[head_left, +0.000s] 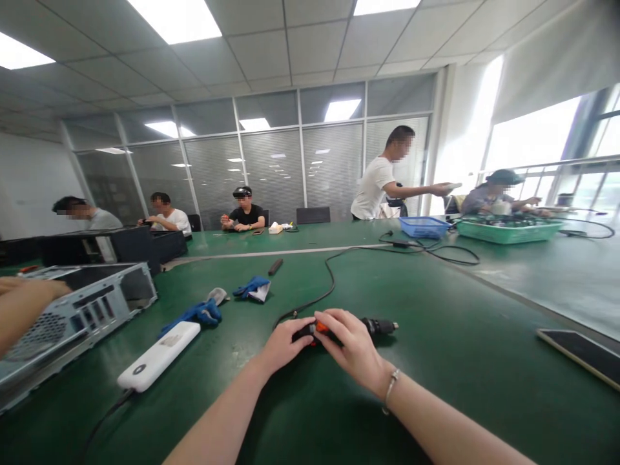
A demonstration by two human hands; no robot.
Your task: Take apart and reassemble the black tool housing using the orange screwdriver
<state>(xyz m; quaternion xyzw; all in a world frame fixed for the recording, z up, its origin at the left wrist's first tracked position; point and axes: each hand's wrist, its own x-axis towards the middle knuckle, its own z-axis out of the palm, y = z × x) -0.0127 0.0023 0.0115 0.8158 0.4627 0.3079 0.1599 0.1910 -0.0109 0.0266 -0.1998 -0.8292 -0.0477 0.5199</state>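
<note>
A black corded electric screwdriver (378,326) with an orange part lies on the green table (436,361) in front of me. My left hand (283,345) is closed on its rear end, where the black cable (329,278) comes out. My right hand (353,349) is curled over the tool's middle, fingers on the orange part. Only the tool's front tip shows past my right hand.
A white power bank (157,356) lies at left, beside blue gloves (203,313) and an open computer case (72,316) with another person's arm (24,303) on it. A phone (581,352) lies at right. Baskets (423,227) and several people are at the far end.
</note>
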